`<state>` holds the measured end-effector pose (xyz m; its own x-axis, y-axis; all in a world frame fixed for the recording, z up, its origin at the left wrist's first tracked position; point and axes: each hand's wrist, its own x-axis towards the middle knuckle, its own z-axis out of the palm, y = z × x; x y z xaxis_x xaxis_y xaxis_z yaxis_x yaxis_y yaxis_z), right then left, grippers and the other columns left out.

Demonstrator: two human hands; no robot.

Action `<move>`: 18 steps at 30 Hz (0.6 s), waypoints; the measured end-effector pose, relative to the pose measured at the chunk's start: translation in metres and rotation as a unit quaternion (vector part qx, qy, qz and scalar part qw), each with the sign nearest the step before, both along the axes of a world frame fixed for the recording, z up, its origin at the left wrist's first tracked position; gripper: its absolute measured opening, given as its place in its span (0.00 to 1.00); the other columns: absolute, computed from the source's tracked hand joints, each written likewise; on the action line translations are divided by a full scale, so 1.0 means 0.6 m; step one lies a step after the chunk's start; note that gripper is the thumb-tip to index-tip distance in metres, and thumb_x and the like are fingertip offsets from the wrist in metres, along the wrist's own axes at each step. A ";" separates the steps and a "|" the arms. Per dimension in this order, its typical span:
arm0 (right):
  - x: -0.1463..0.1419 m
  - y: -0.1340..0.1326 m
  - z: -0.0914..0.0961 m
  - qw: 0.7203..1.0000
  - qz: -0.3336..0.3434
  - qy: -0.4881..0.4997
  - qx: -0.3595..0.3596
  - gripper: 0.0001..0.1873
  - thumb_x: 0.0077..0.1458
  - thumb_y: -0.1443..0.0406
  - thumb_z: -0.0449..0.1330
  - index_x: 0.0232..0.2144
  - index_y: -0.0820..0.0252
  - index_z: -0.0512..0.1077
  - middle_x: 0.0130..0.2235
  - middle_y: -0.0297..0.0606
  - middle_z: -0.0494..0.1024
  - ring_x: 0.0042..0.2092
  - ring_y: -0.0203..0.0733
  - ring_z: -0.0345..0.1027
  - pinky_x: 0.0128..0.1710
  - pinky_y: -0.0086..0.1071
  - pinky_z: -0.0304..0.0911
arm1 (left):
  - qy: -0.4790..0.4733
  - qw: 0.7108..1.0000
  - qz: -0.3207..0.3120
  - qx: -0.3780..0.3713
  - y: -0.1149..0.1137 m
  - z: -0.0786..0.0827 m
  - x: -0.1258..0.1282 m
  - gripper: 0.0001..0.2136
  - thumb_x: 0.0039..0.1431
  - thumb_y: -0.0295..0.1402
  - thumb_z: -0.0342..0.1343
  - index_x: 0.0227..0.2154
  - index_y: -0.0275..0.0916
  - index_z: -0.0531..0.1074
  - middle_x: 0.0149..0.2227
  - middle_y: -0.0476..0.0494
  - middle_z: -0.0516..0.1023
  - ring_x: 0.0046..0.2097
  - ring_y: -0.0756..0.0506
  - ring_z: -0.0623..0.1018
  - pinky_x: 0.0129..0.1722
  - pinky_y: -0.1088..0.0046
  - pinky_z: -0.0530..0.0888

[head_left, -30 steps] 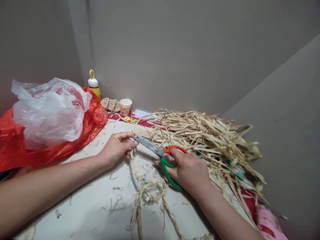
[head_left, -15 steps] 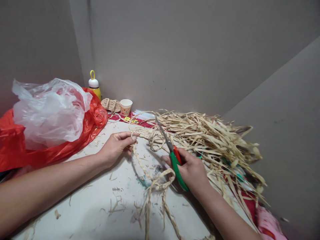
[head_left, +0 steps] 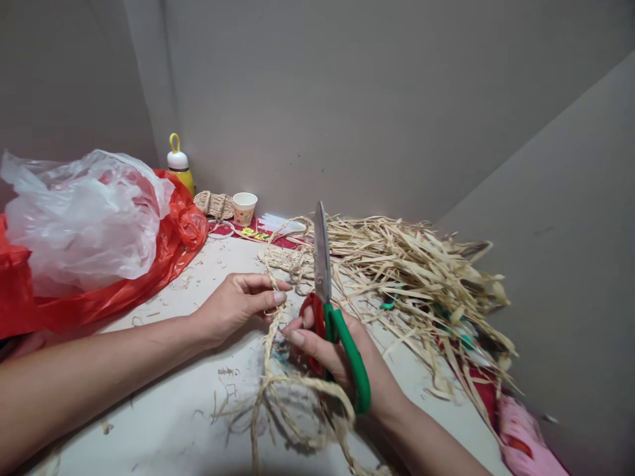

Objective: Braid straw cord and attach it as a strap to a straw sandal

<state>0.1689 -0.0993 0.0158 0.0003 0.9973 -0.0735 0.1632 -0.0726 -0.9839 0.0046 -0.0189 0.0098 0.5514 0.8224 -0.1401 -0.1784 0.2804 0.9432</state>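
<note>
My left hand (head_left: pixel 237 305) pinches a braided straw rope (head_left: pixel 270 337) between thumb and fingers, low over the white tabletop (head_left: pixel 163 396). Close beside it, my right hand (head_left: pixel 337 357) grips scissors (head_left: pixel 327 304) with one red and one green handle. Their blades are closed and point straight up and away from me. The braid runs from a woven straw piece (head_left: pixel 290 258) farther back, through my left fingers, down to a loose tangle near the front edge.
A big heap of loose straw strips (head_left: pixel 417 271) fills the right side. A red plastic bag (head_left: pixel 163 258) with a clear bag (head_left: pixel 79 218) on it lies left. A yellow bottle (head_left: pixel 179 165), a paper cup (head_left: pixel 245 207) and a small woven basket (head_left: pixel 214 203) stand by the grey wall.
My right hand has swung the scissors from lying across the braid to pointing upward and drawn them toward my left hand. My left hand keeps its hold on the braid.
</note>
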 end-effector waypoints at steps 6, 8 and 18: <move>-0.004 0.003 -0.002 0.999 -0.053 -0.004 0.007 0.20 0.39 0.53 0.68 0.26 0.59 0.64 0.26 0.33 0.75 0.26 0.35 0.65 0.28 0.29 0.62 | -0.024 0.997 -0.058 -0.041 -0.006 -0.006 0.000 0.14 0.45 0.30 0.67 0.38 0.36 0.76 0.28 0.49 0.74 0.28 0.53 0.72 0.32 0.74 0.68; -0.005 0.005 -0.001 0.997 -0.070 -0.001 0.014 0.21 0.39 0.52 0.68 0.26 0.58 0.63 0.25 0.32 0.74 0.25 0.35 0.64 0.26 0.29 0.61 | -0.034 0.995 -0.078 -0.050 -0.009 -0.008 -0.001 0.16 0.46 0.29 0.66 0.40 0.37 0.75 0.27 0.50 0.73 0.28 0.54 0.72 0.32 0.75 0.68; 0.012 0.010 -0.009 0.994 -0.095 -0.028 0.055 0.19 0.43 0.53 0.66 0.27 0.58 0.63 0.24 0.32 0.72 0.24 0.35 0.64 0.25 0.29 0.61 | -0.032 0.995 -0.067 -0.071 -0.002 -0.002 -0.005 0.19 0.47 0.30 0.66 0.44 0.37 0.74 0.30 0.46 0.76 0.31 0.51 0.75 0.38 0.69 0.71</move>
